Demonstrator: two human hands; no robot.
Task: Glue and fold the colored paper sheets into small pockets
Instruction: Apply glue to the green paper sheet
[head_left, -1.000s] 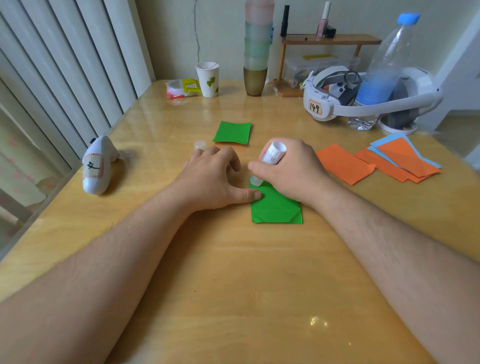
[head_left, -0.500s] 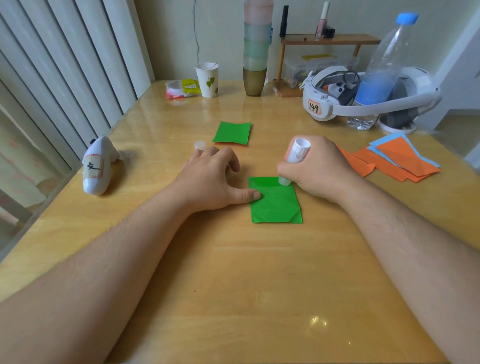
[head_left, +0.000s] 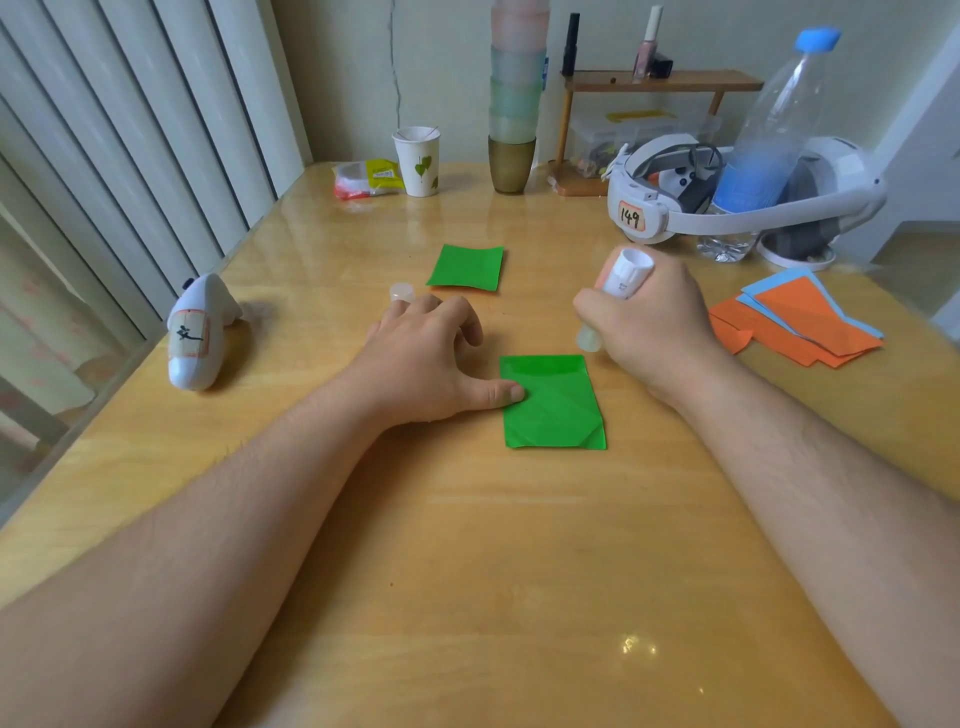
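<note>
Head view: right hand (head_left: 654, 322) grips cylindrical glue stick (head_left: 621, 283) beside glossy green sheet (head_left: 553, 402).

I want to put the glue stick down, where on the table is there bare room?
Bare wood lies near the table edge between both forearms, below the green paper. Another patch sits between the white controller and left hand. The far right is crowded: orange sheets, headset, bottle.

Glossy wooden table (head_left: 467, 597); smooth green paper (head_left: 558, 410); white plastic glue stick (head_left: 626, 275).
</note>
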